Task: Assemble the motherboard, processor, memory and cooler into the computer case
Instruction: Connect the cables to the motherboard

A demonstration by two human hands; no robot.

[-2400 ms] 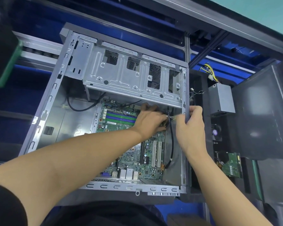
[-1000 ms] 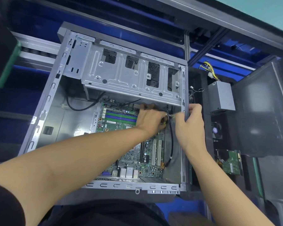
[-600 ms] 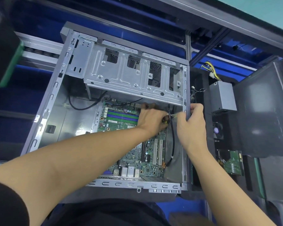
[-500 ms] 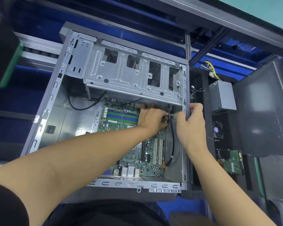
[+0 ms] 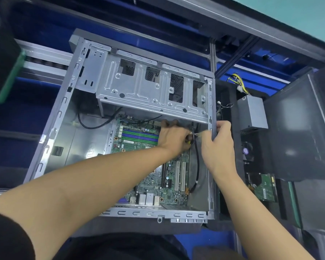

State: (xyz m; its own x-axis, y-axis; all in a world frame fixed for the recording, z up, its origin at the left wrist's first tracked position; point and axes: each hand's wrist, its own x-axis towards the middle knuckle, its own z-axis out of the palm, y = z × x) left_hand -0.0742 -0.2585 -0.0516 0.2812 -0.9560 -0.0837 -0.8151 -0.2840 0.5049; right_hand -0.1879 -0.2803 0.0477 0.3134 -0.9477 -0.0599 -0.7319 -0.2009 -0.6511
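Note:
The open grey computer case (image 5: 150, 213) lies on its side with the green motherboard (image 5: 139, 140) seated inside it. My left hand (image 5: 174, 136) reaches into the case at the board's upper right corner. Its fingers curl round the top of a black cable (image 5: 196, 166) that runs down along the board's right edge. My right hand (image 5: 218, 145) is at the case's right rim and pinches a small white connector (image 5: 197, 134) right beside my left fingers. My hands hide that corner of the board. My left forearm covers the processor socket area.
A metal drive cage (image 5: 148, 91) spans the top of the case just above my hands. To the right of the case lie a grey power supply (image 5: 251, 113) with yellow wires, a cooler fan (image 5: 246, 151), a green circuit board (image 5: 265, 186) and a dark side panel (image 5: 298, 128).
Both hands have stayed at the same corner with only small finger movements. The view has shifted slightly.

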